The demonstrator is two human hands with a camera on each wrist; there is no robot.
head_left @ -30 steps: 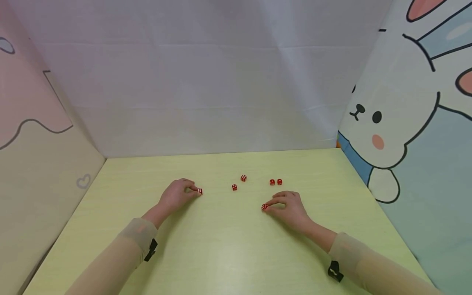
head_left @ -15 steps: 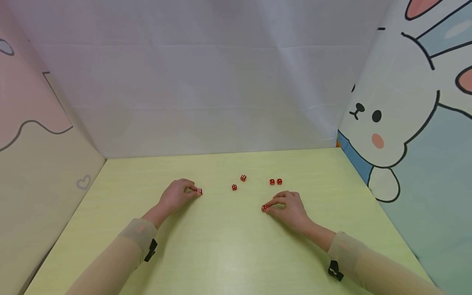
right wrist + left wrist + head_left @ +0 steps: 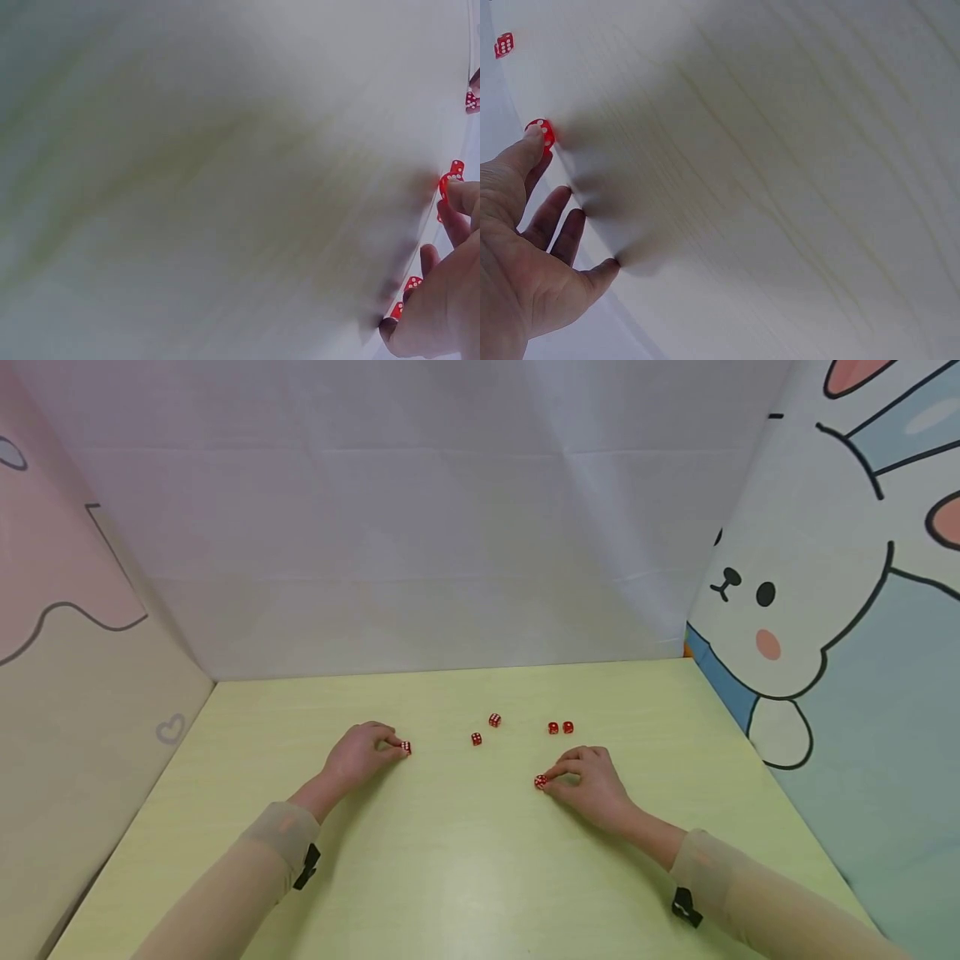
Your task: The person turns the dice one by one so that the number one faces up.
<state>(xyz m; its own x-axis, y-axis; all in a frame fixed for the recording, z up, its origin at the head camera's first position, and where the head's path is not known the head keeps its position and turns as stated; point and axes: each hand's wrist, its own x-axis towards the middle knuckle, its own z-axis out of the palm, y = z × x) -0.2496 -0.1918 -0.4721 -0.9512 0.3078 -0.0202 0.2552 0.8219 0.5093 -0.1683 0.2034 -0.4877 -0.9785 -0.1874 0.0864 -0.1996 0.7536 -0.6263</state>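
Note:
My left hand (image 3: pixel 358 755) pinches a red die (image 3: pixel 406 747) with white pips between thumb and fingertips, left of the table's middle. In the left wrist view that die (image 3: pixel 546 129) shows at the thumb tip, close over the tabletop. Right of the middle, my right hand (image 3: pixel 588 783) holds another red die (image 3: pixel 540 782) in the same thumb-and-finger pinch. The right wrist view has this die (image 3: pixel 445 187) at the right edge, partly covered by the thumb. Beyond the hands lie two dice apart, a nearer die (image 3: pixel 476 739) and a farther die (image 3: pixel 495 720).
Two more red dice sit side by side, a left one (image 3: pixel 552 727) and a right one (image 3: pixel 567 727), just beyond my right hand. The pale yellow table (image 3: pixel 450 860) meets a white cloth wall (image 3: pixel 420 568) at the back. Printed panels flank both sides.
My right hand has shifted very slightly to the right with its die, which appears turned a little. The left hand and the loose dice stay in place.

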